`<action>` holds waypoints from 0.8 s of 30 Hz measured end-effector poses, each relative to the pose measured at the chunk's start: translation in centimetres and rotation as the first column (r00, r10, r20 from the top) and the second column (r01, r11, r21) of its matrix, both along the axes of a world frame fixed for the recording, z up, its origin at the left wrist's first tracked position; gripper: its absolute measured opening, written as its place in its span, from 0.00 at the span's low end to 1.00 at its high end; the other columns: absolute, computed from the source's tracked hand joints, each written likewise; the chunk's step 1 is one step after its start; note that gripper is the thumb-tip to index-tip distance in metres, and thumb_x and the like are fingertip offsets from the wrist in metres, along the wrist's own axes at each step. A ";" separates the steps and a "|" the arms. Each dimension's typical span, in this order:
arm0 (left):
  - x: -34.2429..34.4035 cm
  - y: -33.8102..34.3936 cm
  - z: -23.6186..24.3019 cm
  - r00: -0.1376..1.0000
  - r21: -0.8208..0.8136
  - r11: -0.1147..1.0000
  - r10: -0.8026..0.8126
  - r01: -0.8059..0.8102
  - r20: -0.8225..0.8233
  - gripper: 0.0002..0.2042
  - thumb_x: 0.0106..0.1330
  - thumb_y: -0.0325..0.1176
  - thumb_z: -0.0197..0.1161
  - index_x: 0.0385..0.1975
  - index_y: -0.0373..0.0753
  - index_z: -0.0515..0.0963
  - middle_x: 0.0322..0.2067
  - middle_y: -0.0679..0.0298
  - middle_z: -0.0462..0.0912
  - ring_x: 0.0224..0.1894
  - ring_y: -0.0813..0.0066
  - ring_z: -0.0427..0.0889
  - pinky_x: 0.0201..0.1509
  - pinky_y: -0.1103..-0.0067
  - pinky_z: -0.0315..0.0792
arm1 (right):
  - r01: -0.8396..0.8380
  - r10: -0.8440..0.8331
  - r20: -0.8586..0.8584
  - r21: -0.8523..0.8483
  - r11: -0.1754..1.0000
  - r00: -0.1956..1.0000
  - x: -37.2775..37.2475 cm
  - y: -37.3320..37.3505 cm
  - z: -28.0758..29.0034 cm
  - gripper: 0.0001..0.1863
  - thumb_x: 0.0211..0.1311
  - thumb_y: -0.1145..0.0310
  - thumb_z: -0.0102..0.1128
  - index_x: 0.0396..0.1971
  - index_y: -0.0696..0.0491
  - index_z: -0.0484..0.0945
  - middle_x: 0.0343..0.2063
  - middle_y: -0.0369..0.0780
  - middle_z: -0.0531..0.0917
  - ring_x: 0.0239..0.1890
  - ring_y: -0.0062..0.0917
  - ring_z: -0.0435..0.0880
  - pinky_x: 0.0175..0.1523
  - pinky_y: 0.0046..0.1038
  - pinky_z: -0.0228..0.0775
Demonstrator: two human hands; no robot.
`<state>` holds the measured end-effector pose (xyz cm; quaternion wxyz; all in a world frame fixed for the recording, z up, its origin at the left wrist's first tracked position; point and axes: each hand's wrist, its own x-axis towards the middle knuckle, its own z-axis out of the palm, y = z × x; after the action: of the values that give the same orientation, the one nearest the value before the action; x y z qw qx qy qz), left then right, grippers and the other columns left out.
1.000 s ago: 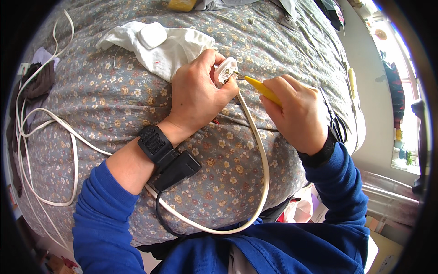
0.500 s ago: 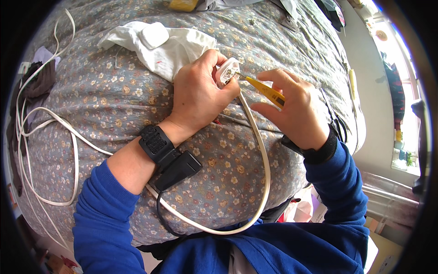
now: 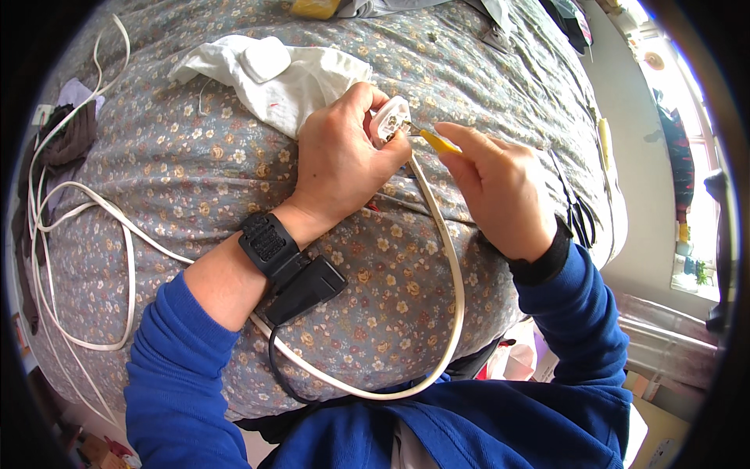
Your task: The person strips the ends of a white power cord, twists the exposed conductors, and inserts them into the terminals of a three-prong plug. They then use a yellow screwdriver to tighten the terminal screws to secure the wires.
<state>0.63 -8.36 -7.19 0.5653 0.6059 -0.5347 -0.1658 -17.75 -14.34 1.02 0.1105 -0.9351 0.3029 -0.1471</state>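
My left hand (image 3: 344,144) pinches a small opened white plastic electrical fitting (image 3: 388,117), with metal parts showing inside; I cannot tell whether it is a plug or a socket. A thick white cable (image 3: 447,242) runs from beneath it and loops toward my body. In my right hand (image 3: 508,184) is a yellow-handled screwdriver (image 3: 439,142), its fingers closed around the handle. The thin metal shaft points left into the fitting. Where the tip sits inside is too small to make out.
A flower-patterned bedspread (image 3: 375,313) lies under everything. Beyond my left hand is a white cloth (image 3: 305,86) with a white rounded box (image 3: 266,59) on it. Coils of white cable (image 3: 129,289) spread at the left. Black-handled scissors (image 3: 580,219) lie at the right.
My right hand has closed from a loose, spread hold into a fuller grip around the screwdriver handle. My left hand and the fitting stay nearly still.
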 end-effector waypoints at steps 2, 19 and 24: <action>0.0 0.0 0.0 1.000 -0.009 1.000 -0.007 0.007 0.007 0.10 0.60 0.33 0.69 0.35 0.35 0.77 0.23 0.67 0.81 0.26 0.84 0.77 0.31 0.81 0.74 | -0.059 0.058 0.032 0.030 0.998 0.998 -0.1 -0.4 0.1 0.11 0.60 0.68 0.68 0.38 0.53 0.76 0.32 0.43 0.82 0.30 0.44 0.84 0.33 0.40 0.75; 0.1 0.0 0.0 1.000 0.015 1.000 -0.010 0.010 0.010 0.10 0.61 0.32 0.69 0.35 0.35 0.77 0.24 0.66 0.82 0.27 0.83 0.79 0.32 0.80 0.74 | -0.054 0.049 -0.106 -0.045 0.998 0.993 -0.1 -0.5 0.0 0.06 0.64 0.70 0.64 0.35 0.53 0.75 0.26 0.42 0.82 0.28 0.41 0.85 0.31 0.39 0.75; 0.1 0.0 0.0 1.000 0.019 1.000 -0.017 0.017 -0.002 0.10 0.60 0.33 0.69 0.35 0.35 0.77 0.24 0.66 0.82 0.27 0.84 0.78 0.32 0.81 0.74 | -0.129 0.125 0.097 0.034 0.991 0.987 0.2 -0.9 -0.1 0.09 0.61 0.71 0.66 0.36 0.54 0.75 0.32 0.45 0.82 0.29 0.44 0.84 0.33 0.40 0.75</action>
<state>0.73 -8.31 -7.19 0.5583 0.6066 -0.5378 -0.1762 -17.53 -15.23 0.93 0.1527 -0.9421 0.2399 -0.1775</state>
